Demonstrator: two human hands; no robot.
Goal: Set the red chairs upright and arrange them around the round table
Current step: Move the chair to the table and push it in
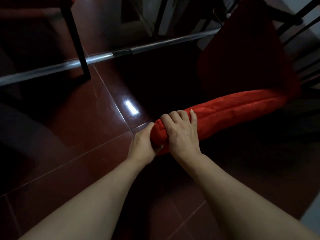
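2 bare forearms reach forward from the bottom of the view, over dark red floor tiles (97, 104). The left hand (143, 142) wraps the very end of a red chair's padded top edge (225, 111), thumb underneath and fingers curled out of sight behind it. The right hand (181, 130) sits just beside it, touching, with its fingers hooked over the same cushioned edge. Both hands are clenched on that one corner.

The red chair (242, 54) lies tipped toward the right, its padded back running away from the hands and its dark metal legs (297, 23) pointing up and out at the far right (the room is dim, so the seat itself is hard to make out). Beyond, a shiny metal bar (103, 55) crosses the floor, with a black leg (78, 40) of other furniture standing in front of it. The round table cannot be identified for certain.

This looks like the start of righting 1 chair. The next move probably calls for lifting and swinging the back upward until the legs meet the floor, keeping clear of the black leg nearby.
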